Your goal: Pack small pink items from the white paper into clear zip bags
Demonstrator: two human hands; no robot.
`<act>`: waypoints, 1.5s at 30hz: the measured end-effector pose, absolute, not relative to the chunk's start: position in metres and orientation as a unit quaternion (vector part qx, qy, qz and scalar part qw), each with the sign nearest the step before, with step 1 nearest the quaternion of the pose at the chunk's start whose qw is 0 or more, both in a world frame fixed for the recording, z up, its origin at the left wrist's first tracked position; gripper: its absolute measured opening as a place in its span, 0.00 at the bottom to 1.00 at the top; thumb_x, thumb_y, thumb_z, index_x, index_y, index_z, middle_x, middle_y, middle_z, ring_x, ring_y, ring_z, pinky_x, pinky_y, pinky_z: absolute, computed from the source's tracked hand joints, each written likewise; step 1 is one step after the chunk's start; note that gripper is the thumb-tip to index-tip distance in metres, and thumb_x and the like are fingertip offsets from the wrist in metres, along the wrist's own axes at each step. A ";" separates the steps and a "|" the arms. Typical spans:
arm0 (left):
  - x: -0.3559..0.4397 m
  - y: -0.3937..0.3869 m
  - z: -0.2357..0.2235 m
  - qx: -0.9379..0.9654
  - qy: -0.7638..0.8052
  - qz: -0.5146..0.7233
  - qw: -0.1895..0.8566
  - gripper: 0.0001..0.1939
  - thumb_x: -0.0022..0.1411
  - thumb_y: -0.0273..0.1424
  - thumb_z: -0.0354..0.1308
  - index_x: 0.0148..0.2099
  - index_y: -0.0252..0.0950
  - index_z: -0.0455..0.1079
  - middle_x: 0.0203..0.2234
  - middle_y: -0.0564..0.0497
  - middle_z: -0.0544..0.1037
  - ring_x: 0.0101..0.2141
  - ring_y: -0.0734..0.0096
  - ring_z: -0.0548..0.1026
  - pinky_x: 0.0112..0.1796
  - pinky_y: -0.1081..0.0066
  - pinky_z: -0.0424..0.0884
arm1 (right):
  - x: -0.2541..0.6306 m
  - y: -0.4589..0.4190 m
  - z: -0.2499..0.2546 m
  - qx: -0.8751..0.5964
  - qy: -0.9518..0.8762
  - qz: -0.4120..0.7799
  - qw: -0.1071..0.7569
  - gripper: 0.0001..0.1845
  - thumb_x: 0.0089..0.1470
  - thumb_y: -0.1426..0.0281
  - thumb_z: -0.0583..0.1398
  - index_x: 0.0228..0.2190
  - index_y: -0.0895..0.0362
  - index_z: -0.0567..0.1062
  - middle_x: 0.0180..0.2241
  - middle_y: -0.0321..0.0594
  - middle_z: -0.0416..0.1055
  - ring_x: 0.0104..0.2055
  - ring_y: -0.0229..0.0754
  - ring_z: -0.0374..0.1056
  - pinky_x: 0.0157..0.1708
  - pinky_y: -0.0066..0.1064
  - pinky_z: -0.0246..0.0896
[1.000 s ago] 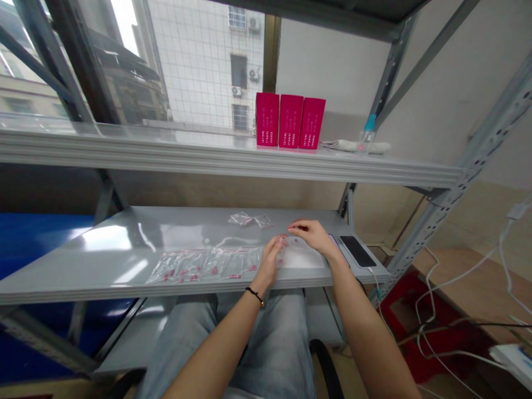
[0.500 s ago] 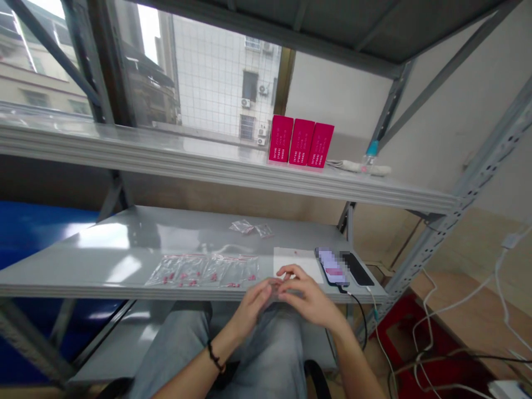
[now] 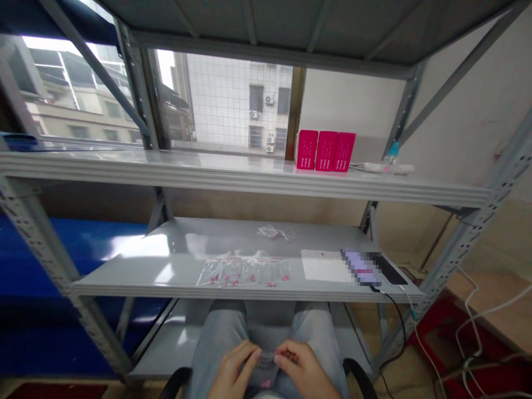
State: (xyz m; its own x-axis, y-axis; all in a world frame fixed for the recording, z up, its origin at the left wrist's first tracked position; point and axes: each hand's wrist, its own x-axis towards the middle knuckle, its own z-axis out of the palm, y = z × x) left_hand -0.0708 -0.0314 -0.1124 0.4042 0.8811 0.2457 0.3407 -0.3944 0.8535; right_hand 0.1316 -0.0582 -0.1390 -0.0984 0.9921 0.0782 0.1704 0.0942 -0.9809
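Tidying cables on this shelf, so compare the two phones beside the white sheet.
The left phone has a lit, pixelated screen; the right phone has a dark screen. The left phone trails a black cable; the right phone seems to trail a white cable. The left phone sits nearer the white sheet. Both lie flat on the grey metal shelf.

grey steel shelving, window onto a tiled building, cream wall, probably tan floor

light: bright daylight through window | glare: grey steel shelf | edges: bowed, stretched | blur: hands soft, phone screen pixelated
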 end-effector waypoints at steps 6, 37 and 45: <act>-0.061 -0.037 -0.108 0.762 0.385 0.364 0.371 0.18 0.66 0.46 0.56 0.33 0.40 0.77 0.29 0.49 0.79 0.33 0.62 0.76 0.37 0.69 0.68 | 0.155 -0.059 -0.137 -0.493 -0.621 0.382 0.475 0.23 0.55 0.50 0.63 0.24 0.57 0.76 0.25 0.34 0.67 0.30 0.39 0.62 0.31 0.29 0.53; -0.089 0.046 -0.016 0.741 0.382 0.368 0.413 0.17 0.60 0.45 0.61 0.28 0.37 0.75 0.21 0.53 0.71 0.26 0.68 0.66 0.29 0.72 0.59 | 0.206 -0.035 -0.145 -0.574 -0.593 0.262 0.500 0.24 0.61 0.47 0.52 0.26 0.53 0.69 0.23 0.35 0.65 0.28 0.44 0.63 0.29 0.32 0.55; -0.011 0.156 0.026 0.837 0.364 0.273 0.303 0.17 0.59 0.42 0.56 0.23 0.38 0.71 0.15 0.56 0.66 0.20 0.71 0.63 0.25 0.73 0.58 | 0.193 -0.045 -0.152 -0.557 -0.665 0.225 0.444 0.18 0.66 0.60 0.48 0.27 0.52 0.64 0.27 0.36 0.66 0.31 0.43 0.64 0.33 0.32 0.55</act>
